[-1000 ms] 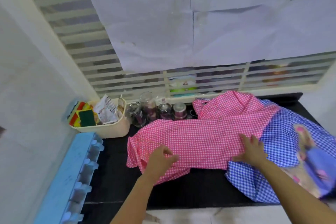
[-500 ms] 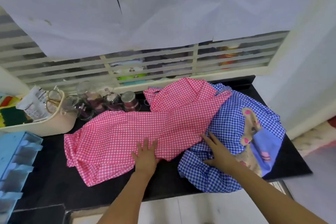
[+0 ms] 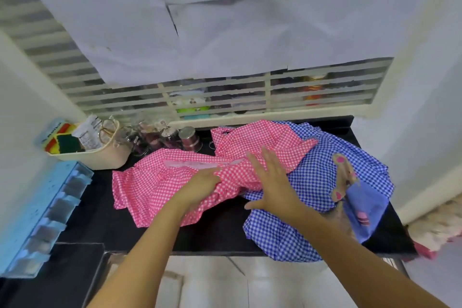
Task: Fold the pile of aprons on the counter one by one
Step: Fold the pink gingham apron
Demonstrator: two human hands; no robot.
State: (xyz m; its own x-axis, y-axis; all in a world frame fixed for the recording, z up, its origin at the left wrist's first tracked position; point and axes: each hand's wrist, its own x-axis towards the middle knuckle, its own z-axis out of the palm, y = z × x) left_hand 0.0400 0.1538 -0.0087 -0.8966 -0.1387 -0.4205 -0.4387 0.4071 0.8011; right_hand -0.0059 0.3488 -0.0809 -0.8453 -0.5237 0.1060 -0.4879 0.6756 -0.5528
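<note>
— Where was the pink apron (image 3: 160, 182) lying?
— It was spread along the counter (image 3: 220, 237), long axis left to right, its right end lapped over the blue apron (image 3: 312, 182).
— And the hands?
— A fold was pinched in the curled fingers of the left hand (image 3: 200, 184). The right hand (image 3: 272, 177) was pressed flat beside it, fingers straight. The checked cloth was seen crumpled.

Bare counter (image 3: 215, 235) in front; jars (image 3: 170, 139) and basket (image 3: 105, 157) block back-left
</note>
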